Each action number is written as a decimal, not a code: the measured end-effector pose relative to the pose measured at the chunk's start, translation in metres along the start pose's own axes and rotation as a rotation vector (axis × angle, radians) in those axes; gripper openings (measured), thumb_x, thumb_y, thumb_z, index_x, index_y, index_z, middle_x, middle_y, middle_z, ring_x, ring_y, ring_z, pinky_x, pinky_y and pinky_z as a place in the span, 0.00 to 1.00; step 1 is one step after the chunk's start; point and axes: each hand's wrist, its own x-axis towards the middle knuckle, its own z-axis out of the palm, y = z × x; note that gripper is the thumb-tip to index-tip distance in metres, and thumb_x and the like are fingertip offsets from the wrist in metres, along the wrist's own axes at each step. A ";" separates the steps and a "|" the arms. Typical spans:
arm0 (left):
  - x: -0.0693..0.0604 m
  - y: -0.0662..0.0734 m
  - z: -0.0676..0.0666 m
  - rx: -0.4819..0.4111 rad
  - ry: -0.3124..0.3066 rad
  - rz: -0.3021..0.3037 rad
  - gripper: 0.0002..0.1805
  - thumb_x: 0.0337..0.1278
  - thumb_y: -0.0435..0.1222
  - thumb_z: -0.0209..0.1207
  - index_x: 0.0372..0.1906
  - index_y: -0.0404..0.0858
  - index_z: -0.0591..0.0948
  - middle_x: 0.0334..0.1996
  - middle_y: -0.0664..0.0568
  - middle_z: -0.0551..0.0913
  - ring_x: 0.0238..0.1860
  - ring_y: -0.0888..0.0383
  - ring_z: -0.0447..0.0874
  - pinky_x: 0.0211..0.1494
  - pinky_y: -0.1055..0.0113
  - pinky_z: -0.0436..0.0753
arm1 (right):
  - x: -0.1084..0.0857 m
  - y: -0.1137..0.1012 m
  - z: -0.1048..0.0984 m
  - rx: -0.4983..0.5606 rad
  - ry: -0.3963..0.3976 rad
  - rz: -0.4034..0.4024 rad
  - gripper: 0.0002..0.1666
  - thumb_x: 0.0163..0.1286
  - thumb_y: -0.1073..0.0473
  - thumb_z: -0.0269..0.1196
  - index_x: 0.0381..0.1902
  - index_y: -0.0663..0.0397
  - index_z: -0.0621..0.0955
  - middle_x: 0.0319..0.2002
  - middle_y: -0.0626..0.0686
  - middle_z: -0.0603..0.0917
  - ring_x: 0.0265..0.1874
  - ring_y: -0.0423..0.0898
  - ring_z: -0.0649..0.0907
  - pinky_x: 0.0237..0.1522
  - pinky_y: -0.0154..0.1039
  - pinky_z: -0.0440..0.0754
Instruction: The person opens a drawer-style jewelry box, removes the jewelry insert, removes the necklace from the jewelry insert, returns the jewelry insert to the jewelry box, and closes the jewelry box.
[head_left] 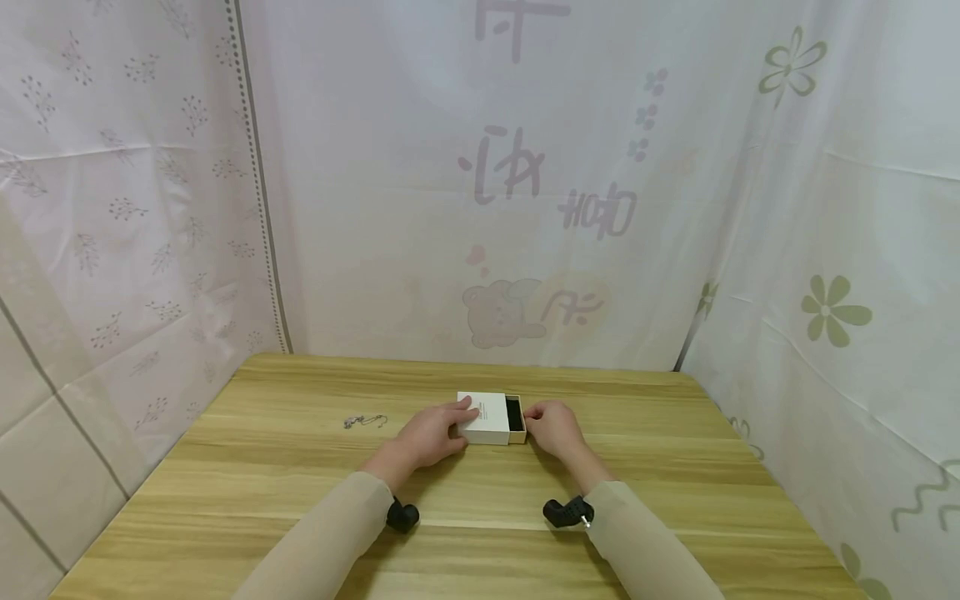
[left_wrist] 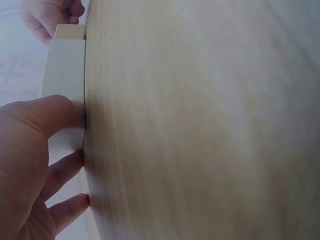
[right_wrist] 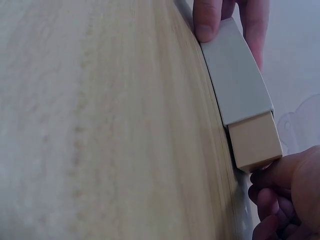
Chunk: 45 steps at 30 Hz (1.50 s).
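Note:
A white cardboard drawer box lies flat on the table, its beige inner tray sticking partly out on the right. Black lining shows inside the tray. My left hand holds the white sleeve from its left end, thumb on the near side and fingers over the top. At the tray's outer end is my right hand, fingers curled and thumb and fingertip pinching at that end; the exact pinch point is hidden. The right wrist view shows this inner tray next to the curled right fingers.
A thin silver chain, perhaps a necklace, lies on the wooden table left of the box. Patterned pale curtains hang behind and at both sides. A black wrist mount sits below each hand.

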 end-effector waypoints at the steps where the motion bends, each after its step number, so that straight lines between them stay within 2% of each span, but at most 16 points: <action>1: 0.000 0.000 0.000 -0.003 0.002 0.000 0.32 0.76 0.38 0.69 0.80 0.47 0.77 0.85 0.50 0.69 0.82 0.42 0.71 0.83 0.47 0.75 | 0.000 0.000 0.001 -0.002 0.000 -0.003 0.08 0.75 0.66 0.67 0.43 0.59 0.93 0.45 0.58 0.94 0.50 0.58 0.90 0.61 0.59 0.86; 11: -0.001 -0.001 0.000 -0.007 0.009 -0.002 0.32 0.75 0.38 0.69 0.80 0.46 0.77 0.84 0.50 0.69 0.82 0.42 0.72 0.82 0.47 0.76 | 0.001 -0.009 0.006 -0.004 -0.004 -0.013 0.08 0.75 0.65 0.67 0.43 0.59 0.93 0.44 0.57 0.94 0.49 0.57 0.89 0.60 0.58 0.86; 21: -0.003 0.005 0.002 -0.023 0.003 0.010 0.32 0.75 0.36 0.69 0.79 0.43 0.78 0.84 0.46 0.70 0.81 0.41 0.73 0.81 0.45 0.77 | -0.002 -0.014 0.016 0.017 -0.013 -0.036 0.08 0.76 0.64 0.68 0.44 0.59 0.94 0.44 0.56 0.95 0.49 0.56 0.90 0.59 0.58 0.87; 28: -0.002 0.007 0.000 -0.029 0.008 0.016 0.31 0.75 0.35 0.69 0.79 0.43 0.78 0.84 0.46 0.70 0.81 0.40 0.73 0.80 0.45 0.77 | -0.002 -0.017 0.016 0.010 -0.023 -0.038 0.08 0.77 0.64 0.68 0.44 0.58 0.93 0.44 0.55 0.94 0.46 0.53 0.89 0.56 0.56 0.88; 45: 0.000 0.008 -0.002 -0.023 -0.011 0.018 0.32 0.75 0.35 0.69 0.80 0.42 0.77 0.84 0.45 0.69 0.81 0.40 0.73 0.81 0.45 0.77 | -0.001 -0.013 0.015 0.018 -0.030 -0.027 0.09 0.78 0.63 0.68 0.47 0.59 0.93 0.46 0.56 0.94 0.50 0.55 0.90 0.58 0.57 0.88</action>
